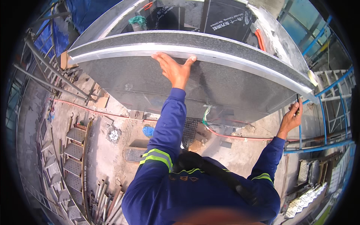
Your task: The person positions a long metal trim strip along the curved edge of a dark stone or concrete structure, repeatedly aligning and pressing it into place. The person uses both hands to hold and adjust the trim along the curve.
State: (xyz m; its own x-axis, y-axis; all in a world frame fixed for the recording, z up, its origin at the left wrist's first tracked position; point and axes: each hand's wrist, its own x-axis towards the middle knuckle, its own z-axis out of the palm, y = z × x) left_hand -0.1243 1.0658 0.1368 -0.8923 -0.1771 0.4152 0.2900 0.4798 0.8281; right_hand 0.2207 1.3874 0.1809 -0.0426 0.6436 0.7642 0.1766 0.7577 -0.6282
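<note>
Grey stone slab (225, 80) spans the upper frame, its pale top edge curving from 10 o'clock to 3 o'clock. Left hand (175, 68) flat on the slab's upper edge at 12 o'clock, fingers spread, thumb hooked over the rim. Right hand (291, 118) at 3 o'clock, just under the slab's right corner, pinching a thin dark tool (298, 103) upright; tip close to the slab's lower edge, contact unclear. Both sleeves blue with reflective bands.

Below the slab, far down: dusty concrete ground (108, 157). Red hose (90, 108) runs across it from 9 o'clock toward centre. Scaffold stairs (73, 150) at 8 o'clock. Blue scaffold pipes (326, 146) at 3 to 4 o'clock. Orange cable (260, 39) above the slab at 1 o'clock.
</note>
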